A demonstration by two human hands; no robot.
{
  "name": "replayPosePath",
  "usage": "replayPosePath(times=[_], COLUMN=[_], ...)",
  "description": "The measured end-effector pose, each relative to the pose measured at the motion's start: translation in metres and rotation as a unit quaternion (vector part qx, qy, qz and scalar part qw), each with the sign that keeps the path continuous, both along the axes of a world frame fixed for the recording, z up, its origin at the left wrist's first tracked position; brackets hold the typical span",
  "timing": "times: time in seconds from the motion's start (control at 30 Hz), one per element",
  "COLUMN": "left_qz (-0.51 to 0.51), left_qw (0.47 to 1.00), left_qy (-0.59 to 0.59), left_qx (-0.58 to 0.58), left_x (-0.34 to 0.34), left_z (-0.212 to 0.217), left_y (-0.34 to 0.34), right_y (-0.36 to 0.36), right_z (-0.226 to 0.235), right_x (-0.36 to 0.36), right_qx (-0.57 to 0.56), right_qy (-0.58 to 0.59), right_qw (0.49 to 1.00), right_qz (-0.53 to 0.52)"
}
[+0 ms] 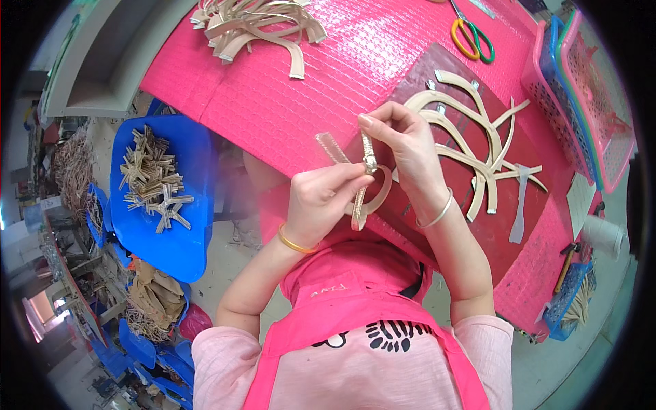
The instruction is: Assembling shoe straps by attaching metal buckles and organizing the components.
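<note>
My left hand (pixel 321 198) pinches a narrow beige strap (pixel 361 205) just below its small metal buckle (pixel 370 162). My right hand (pixel 403 143) grips the same strap above the buckle with thumb and fingers. The strap curves into a loop beneath both hands, over the near edge of the pink padded table (pixel 307 89). Both wrists carry bangles. Just right of my hands, several curved beige straps (pixel 478 150) lie spread on a dark red mat (pixel 540 212).
A heap of beige straps (pixel 256 27) lies at the table's far left. Orange and green scissors (pixel 473 39) sit at the far side. Stacked pink and blue baskets (pixel 581 96) stand at right. A blue tray (pixel 191 232) holding small strap pieces sits left, below the table.
</note>
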State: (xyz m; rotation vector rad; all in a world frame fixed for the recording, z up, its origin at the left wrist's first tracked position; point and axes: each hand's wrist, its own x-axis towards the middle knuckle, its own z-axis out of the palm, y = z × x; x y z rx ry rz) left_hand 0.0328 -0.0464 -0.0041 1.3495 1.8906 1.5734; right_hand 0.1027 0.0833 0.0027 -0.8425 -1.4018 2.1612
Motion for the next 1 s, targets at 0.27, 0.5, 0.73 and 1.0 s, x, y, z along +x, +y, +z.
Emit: replayPosePath(times=[0.27, 0.5, 0.73, 1.0], left_qz=[0.157, 0.26, 0.177, -0.046], left_qw=[0.837, 0.784, 0.717, 0.918], left_qy=[0.522, 0.538, 0.597, 0.379], left_qx=[0.047, -0.167, -0.312, 0.105], left_x=[-0.037, -0.192, -0.213, -0.242], left_z=[-0.008, 0.004, -0.039, -0.038], left_y=[-0.004, 0.068, 0.131, 0.163], right_y=[0.01, 0.052, 0.053, 0.088], right_z=[0.006, -0.012, 0.003, 0.035], right_x=[-0.065, -0.059, 0.022, 0.142], right_qx=[-0.017, 0.069, 0.193, 0.389], right_qy=[-0.028, -0.015, -0.113, -0.303], right_qw=[0.98, 0.995, 0.974, 0.866], right_qz=[0.195, 0.073, 0.041, -0.079])
